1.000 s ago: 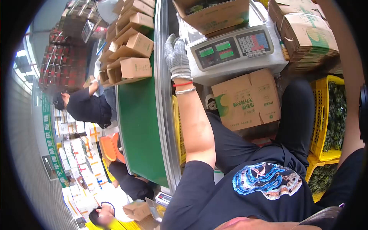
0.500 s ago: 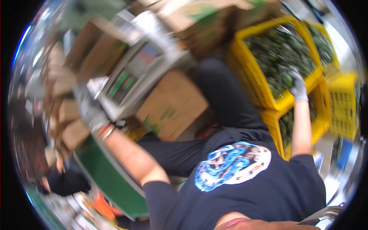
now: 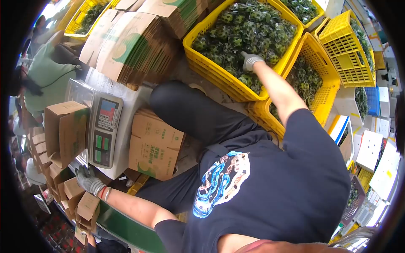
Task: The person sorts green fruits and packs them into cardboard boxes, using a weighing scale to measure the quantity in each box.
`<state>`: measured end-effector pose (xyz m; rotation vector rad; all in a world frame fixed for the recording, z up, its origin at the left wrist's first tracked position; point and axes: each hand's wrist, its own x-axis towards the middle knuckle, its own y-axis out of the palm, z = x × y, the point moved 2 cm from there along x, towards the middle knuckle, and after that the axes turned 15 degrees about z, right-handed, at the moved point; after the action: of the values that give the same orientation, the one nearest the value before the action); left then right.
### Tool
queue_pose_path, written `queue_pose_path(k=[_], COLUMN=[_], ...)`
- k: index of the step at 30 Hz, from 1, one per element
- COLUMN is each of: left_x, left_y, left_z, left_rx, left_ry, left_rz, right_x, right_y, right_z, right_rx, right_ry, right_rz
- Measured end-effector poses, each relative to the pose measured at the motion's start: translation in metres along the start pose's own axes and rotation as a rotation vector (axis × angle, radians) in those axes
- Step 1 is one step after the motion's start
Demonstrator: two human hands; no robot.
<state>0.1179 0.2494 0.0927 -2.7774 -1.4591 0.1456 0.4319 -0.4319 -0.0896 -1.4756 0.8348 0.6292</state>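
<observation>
the gloved right hand (image 3: 252,61) is buried among bagged green fruit (image 3: 236,33) in a yellow crate (image 3: 219,78) — its grip cannot be told; the gloved left hand (image 3: 88,180) is rested, loosely curled, by the weighing scale (image 3: 103,130).

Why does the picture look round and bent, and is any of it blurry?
Head view: a fisheye lens bends straight edges, so the crate and scale curve, and black corners ring the frame; the middle is sharp, with the right hand among the bagged fruit crisp; daylight is even, with little glare; the left hand near the edge looks softer and stretched.
</observation>
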Motion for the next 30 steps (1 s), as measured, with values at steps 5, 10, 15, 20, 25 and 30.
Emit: queue_pose_path(k=[5, 10, 15, 20, 25, 30], left_x=[0.001, -0.001, -0.003, -0.005, -0.008, -0.013], left_y=[0.000, -0.007, -0.015, -0.011, -0.006, 0.000], left_z=[0.006, 0.008, 0.006, 0.003, 0.000, -0.009], left_rx=[0.024, 0.016, -0.008, 0.004, -0.021, -0.062], left_ry=[-0.033, -0.012, 0.025, 0.017, 0.053, 0.035], left_rz=[0.043, 0.018, 0.002, 0.020, 0.051, 0.027], right_x=[0.034, 0.016, -0.027, -0.077, 0.013, 0.031], right_y=[-0.005, -0.006, -0.021, -0.052, -0.033, -0.025], right_z=[0.008, -0.028, -0.039, 0.043, 0.110, 0.093], right_rx=[0.113, 0.335, 0.498, -0.030, -0.145, 0.074], right_ry=[0.002, -0.208, -0.338, -0.148, -0.276, -0.304], right_rz=[0.017, 0.040, -0.083, -0.192, 0.103, 0.118])
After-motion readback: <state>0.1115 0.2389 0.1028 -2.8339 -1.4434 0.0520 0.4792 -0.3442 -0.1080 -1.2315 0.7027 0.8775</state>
